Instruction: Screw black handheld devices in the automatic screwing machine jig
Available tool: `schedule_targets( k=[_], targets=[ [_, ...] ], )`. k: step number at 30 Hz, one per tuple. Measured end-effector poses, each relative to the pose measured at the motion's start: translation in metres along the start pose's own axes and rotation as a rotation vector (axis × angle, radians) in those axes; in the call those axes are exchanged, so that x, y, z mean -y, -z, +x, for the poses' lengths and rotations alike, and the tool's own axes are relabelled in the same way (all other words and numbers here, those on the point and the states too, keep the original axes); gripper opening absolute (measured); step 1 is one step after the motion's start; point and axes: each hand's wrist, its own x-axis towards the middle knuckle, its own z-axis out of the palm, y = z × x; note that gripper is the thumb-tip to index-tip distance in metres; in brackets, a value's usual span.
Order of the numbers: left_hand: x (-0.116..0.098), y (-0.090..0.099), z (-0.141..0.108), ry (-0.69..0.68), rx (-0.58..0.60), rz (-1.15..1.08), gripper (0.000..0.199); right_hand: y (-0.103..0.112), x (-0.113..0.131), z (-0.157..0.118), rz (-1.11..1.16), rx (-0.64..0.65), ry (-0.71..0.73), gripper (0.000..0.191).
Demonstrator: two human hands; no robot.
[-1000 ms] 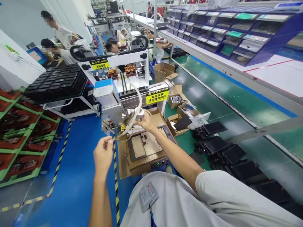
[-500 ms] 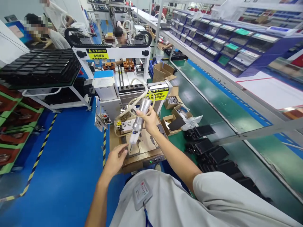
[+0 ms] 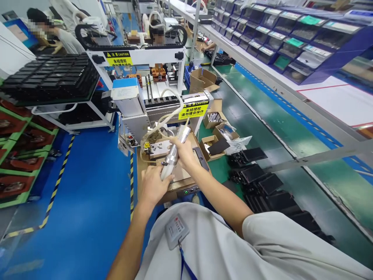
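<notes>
Two hands close around a silver syringe [image 3: 174,153], a slim, shiny metal cylinder held tilted, with its upper end pointing up and to the right. The right hand [image 3: 185,149] is clamped around its upper part, and the left hand [image 3: 152,186] wraps its lower end, hiding the tip. A pale hose [image 3: 155,130] loops from the syringe's upper end in a wide curve beside a white machine [image 3: 136,83]. The syringe is held above a brown tray [image 3: 186,181], which sits on a cardboard sheet in front of the machine; whether it touches the tray cannot be told.

A yellow caution label [image 3: 194,110] marks the machine's front. To the right, small cardboard boxes [image 3: 211,118] and black panels [image 3: 256,182] lie on a green worktop [image 3: 224,169]. Blue bins [image 3: 279,39] line a shelf above. To the left, a black tray stack [image 3: 49,77] sits on a white cart [image 3: 72,122] over the blue floor [image 3: 87,194], beside green racks [image 3: 17,175]. A co-worker [image 3: 157,35] sits beyond the machine.
</notes>
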Motion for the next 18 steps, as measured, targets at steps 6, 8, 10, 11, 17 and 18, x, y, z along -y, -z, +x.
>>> schedule_targets(
  k=[6,8,10,11,17,18],
  targets=[
    [-0.017,-0.01,0.0,0.0,0.031,-0.029,0.026,0.018,0.021,-0.011,-0.023,0.116,0.01,0.037],
    [-0.018,-0.006,0.002,0.021,0.104,-0.287,0.027,0.026,0.032,-0.017,-0.049,0.235,0.032,0.037],
    [-0.017,0.0,0.002,0.01,0.228,-0.583,0.035,0.032,0.039,-0.021,-0.064,0.372,0.033,0.043],
    [-0.017,0.004,0.002,-0.008,0.301,-0.706,0.04,0.034,0.041,-0.023,-0.068,0.444,0.011,0.043],
    [-0.022,0.017,0.003,-0.068,0.479,-0.987,0.042,0.034,0.04,-0.018,-0.124,0.569,-0.024,0.039],
    [-0.022,0.017,0.003,-0.056,0.474,-0.999,0.041,0.032,0.041,-0.017,-0.146,0.562,-0.001,0.039]
  ],
)
